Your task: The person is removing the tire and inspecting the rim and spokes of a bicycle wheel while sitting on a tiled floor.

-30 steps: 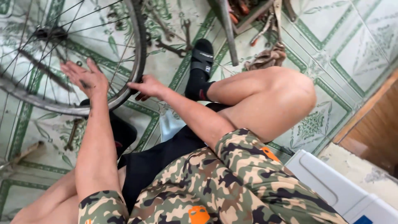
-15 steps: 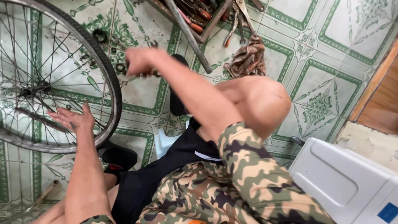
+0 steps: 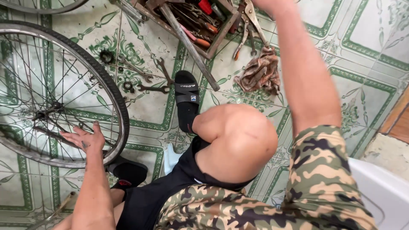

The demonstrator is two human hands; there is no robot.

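Observation:
My left hand [image 3: 83,140] lies flat with fingers spread on the spokes and rim of a bicycle wheel [image 3: 116,94], which lies on the tiled floor at the left. My right forearm [image 3: 306,76] stretches up past my bent knee toward a wooden tool tray [image 3: 221,30] full of hand tools. The right hand itself is cut off by the top edge of the picture. A crumpled brown rag [image 3: 260,73] lies just left of that forearm, with long-handled pliers [image 3: 252,19] above it.
Two wrenches [image 3: 150,81] and small metal rings lie between the wheel and my black sandal [image 3: 186,99]. A metal bar [image 3: 189,47] slants from the tray to the floor. A white box [image 3: 383,194] stands at the lower right. A second wheel [image 3: 42,6] shows at the top left.
My right arm has swung up and away from the wheel toward the tool tray, and its hand has left the view. My left hand stays on the wheel.

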